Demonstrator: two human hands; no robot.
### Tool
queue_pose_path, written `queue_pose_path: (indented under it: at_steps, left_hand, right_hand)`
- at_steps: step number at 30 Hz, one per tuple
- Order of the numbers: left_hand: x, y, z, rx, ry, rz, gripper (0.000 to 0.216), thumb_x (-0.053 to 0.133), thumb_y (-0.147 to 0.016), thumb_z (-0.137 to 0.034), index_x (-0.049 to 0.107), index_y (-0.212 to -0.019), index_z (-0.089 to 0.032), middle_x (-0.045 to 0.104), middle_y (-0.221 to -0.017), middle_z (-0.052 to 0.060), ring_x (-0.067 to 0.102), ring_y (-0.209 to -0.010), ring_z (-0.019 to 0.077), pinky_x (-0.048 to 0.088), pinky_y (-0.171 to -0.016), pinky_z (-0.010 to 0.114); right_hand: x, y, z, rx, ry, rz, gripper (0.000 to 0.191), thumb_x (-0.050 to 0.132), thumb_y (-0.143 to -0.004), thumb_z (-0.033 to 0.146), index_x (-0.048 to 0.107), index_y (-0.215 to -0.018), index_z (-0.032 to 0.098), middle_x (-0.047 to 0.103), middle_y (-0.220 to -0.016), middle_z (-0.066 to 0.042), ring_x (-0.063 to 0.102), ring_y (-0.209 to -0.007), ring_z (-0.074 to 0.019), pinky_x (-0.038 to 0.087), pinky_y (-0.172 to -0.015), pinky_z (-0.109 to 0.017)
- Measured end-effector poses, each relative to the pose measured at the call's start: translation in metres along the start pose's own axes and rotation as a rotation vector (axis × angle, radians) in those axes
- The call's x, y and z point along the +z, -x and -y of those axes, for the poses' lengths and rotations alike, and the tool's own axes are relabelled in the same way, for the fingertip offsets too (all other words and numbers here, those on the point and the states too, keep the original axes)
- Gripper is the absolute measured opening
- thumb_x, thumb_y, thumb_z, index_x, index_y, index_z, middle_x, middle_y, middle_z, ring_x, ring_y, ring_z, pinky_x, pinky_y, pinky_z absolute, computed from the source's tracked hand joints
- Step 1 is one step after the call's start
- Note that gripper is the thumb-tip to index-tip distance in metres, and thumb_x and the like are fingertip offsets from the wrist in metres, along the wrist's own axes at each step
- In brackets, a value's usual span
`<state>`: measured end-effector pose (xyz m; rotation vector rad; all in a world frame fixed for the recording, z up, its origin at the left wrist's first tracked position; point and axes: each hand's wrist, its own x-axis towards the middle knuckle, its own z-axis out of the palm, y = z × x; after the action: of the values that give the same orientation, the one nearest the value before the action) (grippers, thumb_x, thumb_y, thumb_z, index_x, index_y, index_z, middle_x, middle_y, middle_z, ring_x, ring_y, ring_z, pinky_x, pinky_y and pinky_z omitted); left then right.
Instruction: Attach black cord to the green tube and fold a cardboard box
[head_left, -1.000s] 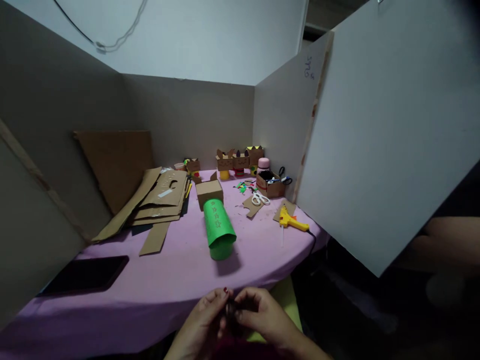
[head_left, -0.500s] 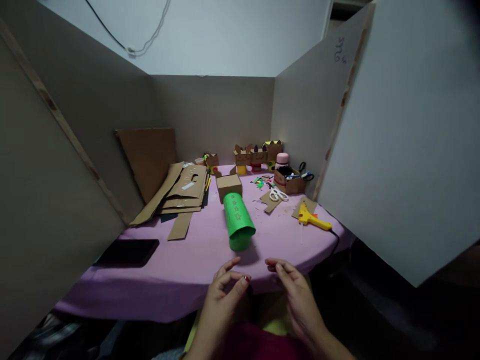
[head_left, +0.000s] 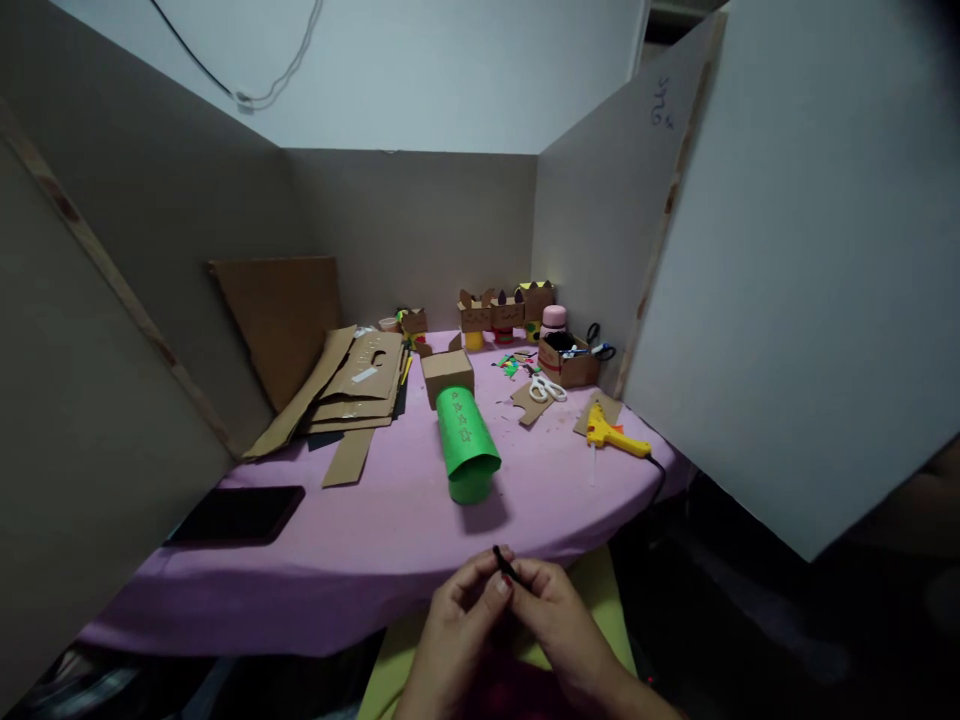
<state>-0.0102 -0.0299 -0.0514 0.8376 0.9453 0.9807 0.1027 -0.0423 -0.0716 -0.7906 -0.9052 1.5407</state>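
Observation:
My left hand (head_left: 466, 618) and my right hand (head_left: 559, 618) meet over my lap, just off the table's front edge. Both are closed, their fingertips pinching a thin black strip (head_left: 504, 563); its material I cannot make out. Beyond them on the table lies a green paper tube (head_left: 466, 440) with a row of drawn stars. A small cardboard box (head_left: 448, 374) with pointed ears is at the tube's far end. Neither hand touches this figure.
Cardboard sheets (head_left: 358, 385) and a black tablet (head_left: 238, 515) lie left. On the right are a yellow glue gun (head_left: 619, 437), white scissors (head_left: 547, 389) and a cardboard box of tools (head_left: 568, 366). Several cardboard-headed figures (head_left: 507, 310) and a pink-lidded bottle (head_left: 553, 319) stand behind. Grey partitions (head_left: 420, 220) surround the table.
My hands have come together from apart, lower and nearer to me, and the black strip now shows between their fingertips. The whole view has shifted slightly.

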Motion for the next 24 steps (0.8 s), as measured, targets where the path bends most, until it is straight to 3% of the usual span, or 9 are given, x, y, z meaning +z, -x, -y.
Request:
queue_pose_path:
  at_steps: [3, 8, 10, 12, 15, 18, 20, 24]
  left_hand:
    - [-0.002, -0.003, 0.003, 0.000, -0.058, -0.038, 0.032, 0.078, -0.049, -0.038, 0.074, -0.074, -0.017, 0.071, -0.092, 0.008, 0.060, -0.087, 0.0236, 0.047, -0.072, 0.028]
    - [-0.008, -0.010, 0.003, -0.029, -0.049, -0.113, 0.033, 0.076, -0.051, -0.041, 0.073, -0.077, -0.020, 0.071, -0.097, 0.006, 0.059, -0.096, 0.0264, 0.047, -0.077, 0.029]
    - [-0.010, -0.013, 0.003, 0.015, -0.071, -0.155, 0.034, 0.076, -0.051, -0.041, 0.073, -0.078, -0.020, 0.072, -0.095, 0.004, 0.058, -0.100, 0.0253, 0.046, -0.081, 0.027]
    - [-0.011, -0.015, 0.004, 0.053, -0.084, -0.186, 0.034, 0.077, -0.050, -0.043, 0.073, -0.075, -0.019, 0.073, -0.087, 0.004, 0.059, -0.098, 0.0241, 0.045, -0.082, 0.025]
    - [-0.011, -0.018, 0.008, -0.009, -0.004, -0.155, 0.035, 0.080, -0.044, -0.042, 0.072, -0.067, -0.018, 0.073, -0.073, 0.004, 0.064, -0.080, 0.0220, 0.048, -0.072, 0.025]
    - [-0.010, -0.020, 0.014, -0.073, 0.076, -0.129, 0.033, 0.081, -0.043, -0.039, 0.069, -0.064, -0.016, 0.071, -0.064, 0.003, 0.062, -0.064, 0.0168, 0.047, -0.061, 0.022]
    - [-0.009, -0.021, 0.017, -0.079, 0.083, -0.139, 0.033, 0.081, -0.044, -0.038, 0.068, -0.066, -0.016, 0.070, -0.061, 0.002, 0.061, -0.061, 0.0153, 0.045, -0.056, 0.021]
    - [-0.007, -0.025, 0.022, -0.092, 0.041, -0.127, 0.041, 0.082, -0.038, -0.041, 0.066, -0.066, -0.015, 0.066, -0.056, 0.002, 0.058, -0.054, 0.0152, 0.041, -0.049, 0.021]
  right_hand:
    - [0.000, 0.001, 0.001, -0.025, 0.043, 0.056, 0.033, 0.068, -0.068, 0.044, 0.071, -0.080, 0.014, 0.061, -0.060, 0.001, 0.050, -0.056, -0.0088, 0.040, -0.057, -0.020]
    - [-0.013, -0.002, 0.011, -0.066, 0.269, 0.118, 0.031, 0.066, -0.071, 0.042, 0.069, -0.084, 0.014, 0.066, -0.069, -0.002, 0.058, -0.062, -0.0128, 0.044, -0.062, -0.024]
    - [-0.027, -0.010, 0.023, -0.153, 0.556, 0.024, 0.028, 0.058, -0.078, 0.040, 0.067, -0.088, 0.016, 0.069, -0.077, -0.003, 0.061, -0.069, -0.0146, 0.047, -0.064, -0.024]
    - [-0.048, -0.024, 0.043, -0.248, 0.973, -0.161, 0.025, 0.051, -0.083, 0.036, 0.065, -0.094, 0.019, 0.069, -0.085, -0.003, 0.063, -0.077, -0.0150, 0.048, -0.067, -0.023]
    - [-0.094, -0.052, 0.080, -0.276, 1.208, -0.424, 0.026, 0.050, -0.083, 0.025, 0.059, -0.106, 0.017, 0.062, -0.107, -0.009, 0.056, -0.098, -0.0200, 0.043, -0.084, -0.031]
    - [-0.145, -0.078, 0.109, -0.223, 1.399, -0.628, 0.042, 0.055, -0.077, 0.015, 0.049, -0.119, 0.012, 0.049, -0.123, -0.017, 0.040, -0.117, -0.0298, 0.032, -0.095, -0.045]
    - [-0.172, -0.091, 0.118, -0.155, 1.504, -0.686, 0.043, 0.061, -0.075, 0.016, 0.050, -0.117, 0.011, 0.048, -0.122, -0.017, 0.041, -0.115, -0.0319, 0.034, -0.093, -0.049]
    - [-0.204, -0.107, 0.114, -0.076, 1.654, -0.706, 0.030, 0.054, -0.084, 0.027, 0.052, -0.112, 0.017, 0.051, -0.119, -0.008, 0.052, -0.104, -0.0241, 0.043, -0.086, -0.047]
